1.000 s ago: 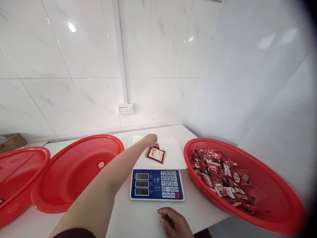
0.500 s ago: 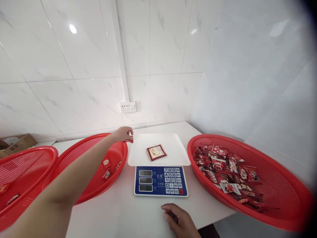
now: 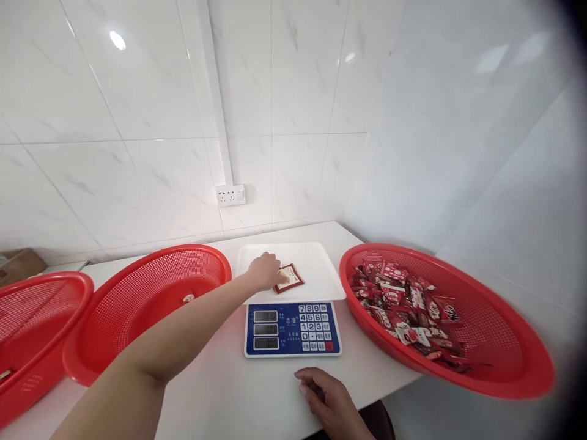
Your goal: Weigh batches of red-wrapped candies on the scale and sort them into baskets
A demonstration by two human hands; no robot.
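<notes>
My left hand (image 3: 265,272) is over the white scale pan (image 3: 321,269), its fingers bent down and closed on the left edge of a dark red and cream snack packet (image 3: 291,281). The packet lies on or just above the pan; the back of my hand covers part of it, and most fingertips are hidden. My right hand (image 3: 328,397) rests at the table's front, fingers loosely curled, thumb apart, nothing visible in it. Between the hands sits the scale's blue keypad panel (image 3: 293,330), its top display showing a small number.
On the right, a red basket (image 3: 518,360) holds many red-wrapped snacks (image 3: 403,299). At left stand another red basket (image 3: 156,269) with a small wrapped piece (image 3: 188,298) and a third red basket (image 3: 46,330). A cardboard box (image 3: 21,266) and wall socket (image 3: 230,195) are behind.
My left hand has moved right, from the left basket's rim, where it held a small red packet, to the packet on the pan. The display reading has dropped. My right hand has stayed put.
</notes>
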